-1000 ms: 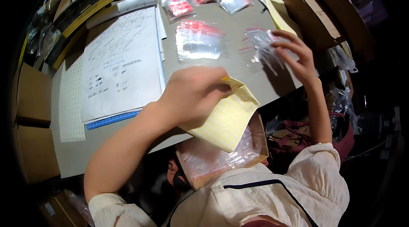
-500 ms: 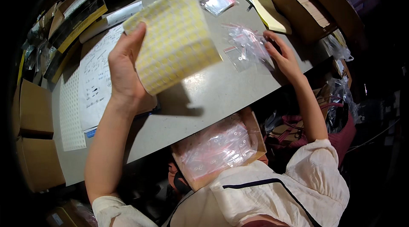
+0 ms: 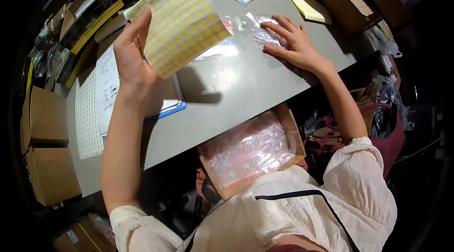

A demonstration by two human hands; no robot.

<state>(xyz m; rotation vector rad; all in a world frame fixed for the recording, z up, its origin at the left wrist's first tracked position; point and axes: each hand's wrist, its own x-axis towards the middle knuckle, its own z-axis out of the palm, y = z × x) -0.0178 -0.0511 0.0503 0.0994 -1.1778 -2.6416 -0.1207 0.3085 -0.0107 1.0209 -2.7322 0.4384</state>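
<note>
Yellow dot-sticker sheet (image 3: 182, 20): raised off the counter at 11 o'clock, tilted, pinched at its left edge. Clear zip bag (image 3: 265, 36): flat at 1 o'clock, pressed down.

We see a cramped packing workbench in a small stockroom or workshop: a grey table (image 3: 236, 96) hemmed in by brown cardboard boxes (image 3: 47, 148). A carton of small zip bags (image 3: 250, 150), sticker sheets (image 3: 182, 20) and a paper form (image 3: 109, 86) crowd it.
</note>
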